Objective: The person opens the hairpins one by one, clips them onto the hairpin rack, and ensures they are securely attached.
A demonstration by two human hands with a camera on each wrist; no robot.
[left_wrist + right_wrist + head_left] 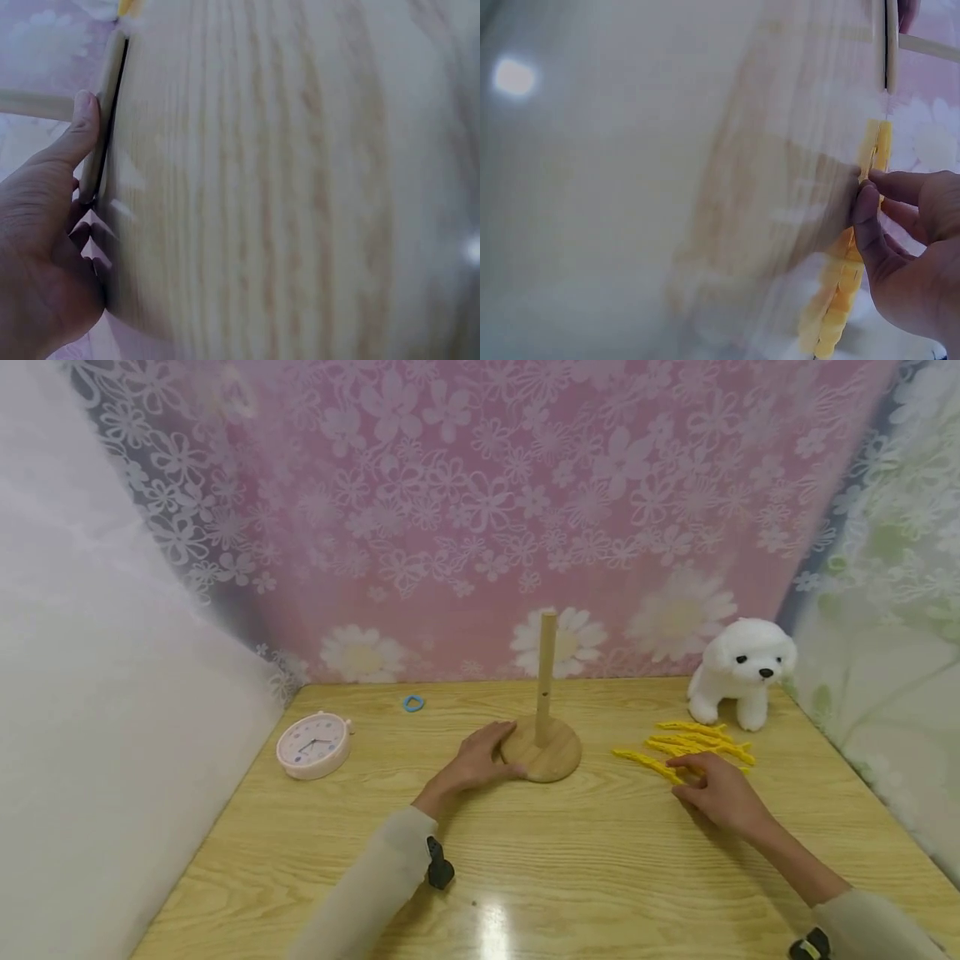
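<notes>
A wooden stand, its round base [558, 764] flat on the table and its post [547, 668] upright, is at the middle. My left hand [477, 760] holds the left edge of the base between thumb and fingers; in the left wrist view the thumb of that hand [37, 240] lies over the rim of the base [112, 82]. Several yellow twisted strips [693, 740] lie to the right. The thumb and fingers of my right hand [720, 793] pinch the right end of the nearest strip [641, 760]. The right wrist view has the right hand [915, 255] at the yellow strips [840, 300], fingertips together.
A pink round clock [315, 745] lies at the left of the table [480, 852]. A small blue ring [413, 702] is near the back edge. A white plush dog [746, 668] stands behind the strips at the back right. Floral cloth [480, 510] hangs behind the table.
</notes>
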